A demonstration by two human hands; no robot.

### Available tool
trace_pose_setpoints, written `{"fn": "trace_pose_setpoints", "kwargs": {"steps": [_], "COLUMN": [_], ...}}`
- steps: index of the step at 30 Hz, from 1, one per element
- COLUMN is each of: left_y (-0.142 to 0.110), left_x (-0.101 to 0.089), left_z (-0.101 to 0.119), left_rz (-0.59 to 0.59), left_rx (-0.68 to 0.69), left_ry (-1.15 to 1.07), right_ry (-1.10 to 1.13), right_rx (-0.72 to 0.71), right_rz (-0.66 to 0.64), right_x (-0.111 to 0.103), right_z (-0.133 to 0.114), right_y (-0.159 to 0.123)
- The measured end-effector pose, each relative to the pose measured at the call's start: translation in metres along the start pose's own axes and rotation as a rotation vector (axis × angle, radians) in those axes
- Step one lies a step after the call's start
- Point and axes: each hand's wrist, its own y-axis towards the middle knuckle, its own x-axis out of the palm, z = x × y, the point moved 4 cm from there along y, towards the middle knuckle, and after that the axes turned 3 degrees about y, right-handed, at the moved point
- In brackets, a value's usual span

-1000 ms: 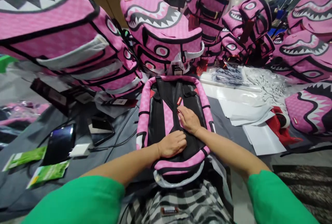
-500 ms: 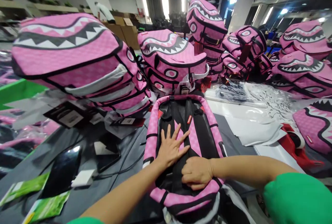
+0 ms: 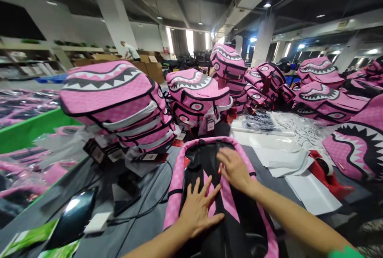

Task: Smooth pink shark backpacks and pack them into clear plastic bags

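Head view: the open left hand [image 3: 201,210], fingers spread, lies flat on the pink-and-black padded backpack [image 3: 175,206] on the grey cloth-covered table [image 3: 143,194], probably steadying it; the right hand [image 3: 235,168], apart, touches its upper panel, grip unclear

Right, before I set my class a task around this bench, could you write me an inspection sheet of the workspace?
Surface: grey table covering; spills, nothing seen.
Job's things: pink-and-black bag, strapped panel facing up.
Clutter: dark-screened device, green packets, white sheets, red tape dispenser.
Grippers: bare hands; left hand on the panel, fingers spread; right hand by a red tag, blurred, grip unclear.
Cables: dark cable beside the white adapter.
Surroundings: stacked pink bags, cartons, distant person.
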Motion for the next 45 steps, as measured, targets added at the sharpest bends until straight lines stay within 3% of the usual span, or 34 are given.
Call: {"fn": "trace_pose_setpoints", "kwargs": {"steps": [2, 4, 6, 8, 11, 15, 19, 24, 28, 32, 36, 40, 42, 45], "left_y": [0.006, 0.024, 0.047, 0.070, 0.091, 0.096, 0.096, 0.102, 0.101, 0.099, 0.099, 0.100, 0.100, 0.101], "left_x": [-0.023, -0.050, -0.070, -0.074, -0.042, 0.003, 0.012, 0.020, 0.022, 0.020, 0.022, 0.025, 0.024, 0.021], "left_z": [0.000, -0.002, -0.005, -0.008, -0.016, -0.028, -0.041, -0.053, -0.052, -0.048, -0.049, -0.052, -0.051, -0.049], "left_rz": [-0.125, -0.186, -0.099, 0.075, 0.178, 0.170, 0.210, 0.233, 0.277, 0.247, 0.305, 0.343, 0.311, 0.244], "left_rx": [0.037, 0.084, 0.094, 0.029, -0.100, -0.133, -0.100, -0.065, -0.060, -0.057, -0.050, -0.047, -0.051, -0.070], "left_ry": [0.029, 0.062, 0.110, 0.155, 0.133, 0.052, 0.032, 0.072, 0.094, 0.071, 0.100, 0.109, 0.079, 0.016], "right_ry": [-0.045, -0.032, 0.005, 0.069, 0.165, 0.122, 0.010, 0.015, 0.063, 0.067, 0.014, 0.006, -0.026, -0.137], "right_rx": [0.292, 0.395, 0.423, 0.434, 0.440, 0.587, 0.833, 1.031, 1.058, 1.032, 1.008, 0.970, 0.984, 1.042], "right_rz": [-0.131, -0.322, -0.437, -0.472, -0.495, -0.405, -0.287, -0.287, -0.331, -0.345, -0.284, -0.345, -0.367, -0.310], "right_x": [0.016, 0.042, 0.062, 0.070, 0.060, 0.033, 0.033, 0.066, 0.074, 0.067, 0.060, 0.061, 0.052, 0.017], "right_z": [0.034, 0.051, 0.055, 0.060, 0.085, 0.157, 0.224, 0.271, 0.298, 0.315, 0.313, 0.303, 0.305, 0.317], "right_y": [0.014, 0.014, 0.007, 0.005, 0.021, 0.053, 0.055, 0.028, 0.024, 0.029, 0.032, 0.031, 0.034, 0.046]}}
